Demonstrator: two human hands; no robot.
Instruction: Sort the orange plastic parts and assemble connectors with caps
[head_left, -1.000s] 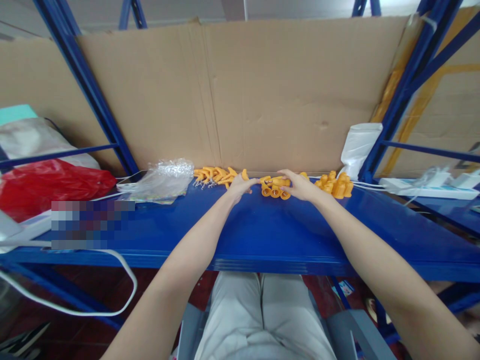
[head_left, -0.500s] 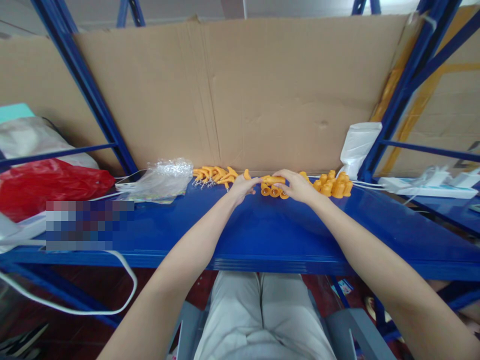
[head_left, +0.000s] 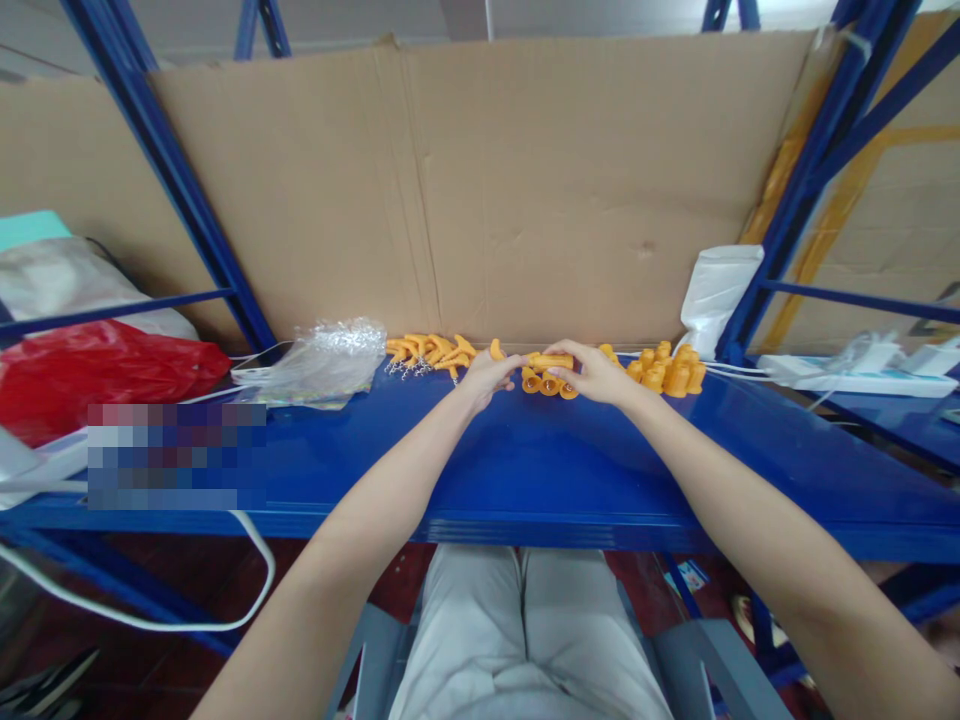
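My left hand (head_left: 487, 380) is closed around an orange corkscrew handle (head_left: 496, 349), whose end sticks up above the fingers. Facing it, my right hand (head_left: 594, 374) grips an orange corkscrew body (head_left: 550, 361), held sideways with its left end by my left fingertips. My fingers hide where the two parts meet. Just below lie several orange corkscrew bodies (head_left: 549, 384), round open ends toward me. Left of my left hand, several orange handles with metal spirals (head_left: 431, 350) lie in a row. Beyond my right hand, more orange bodies (head_left: 675, 370) stand clustered.
A cardboard sheet (head_left: 525, 190) walls off the back of the blue table (head_left: 525, 470). Clear plastic bags (head_left: 322, 365) and a red bag (head_left: 112, 375) lie to the left. On the right are a white pouch (head_left: 720, 290) and a power strip (head_left: 855, 375).
Almost nothing differs. Both hands stay in place with the orange parts between them; the view has shifted very slightly.
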